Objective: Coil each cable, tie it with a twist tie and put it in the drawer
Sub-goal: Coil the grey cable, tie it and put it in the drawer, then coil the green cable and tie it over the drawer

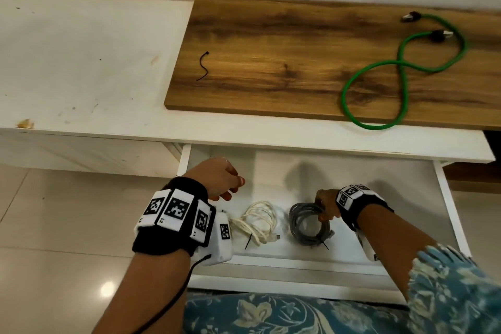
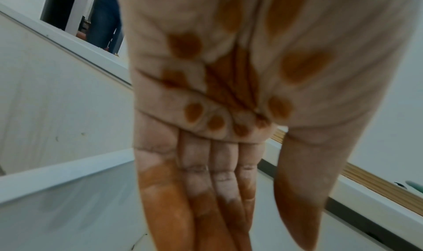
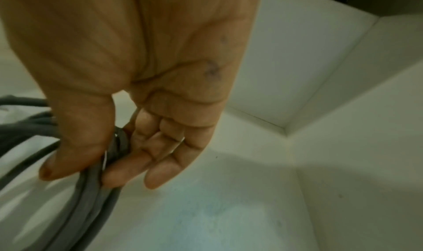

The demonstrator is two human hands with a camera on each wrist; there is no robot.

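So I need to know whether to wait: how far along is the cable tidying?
Done: the white cable lies coiled and tied in the drawer. In hand: the right hand grips the coiled, tied grey cable inside the drawer, seemingly not yet released; the left hand is empty. Left: the green cable lies uncoiled on the wooden board, with a black twist tie near it.

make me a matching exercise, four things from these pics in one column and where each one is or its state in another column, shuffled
Things:
1. grey cable
2. white cable
3. green cable
4. left hand

Places or states:
A. uncoiled on the wooden board
B. open, holding nothing
C. coiled, gripped by the right hand
D. coiled, lying free in the drawer

Pairs: 1-C, 2-D, 3-A, 4-B
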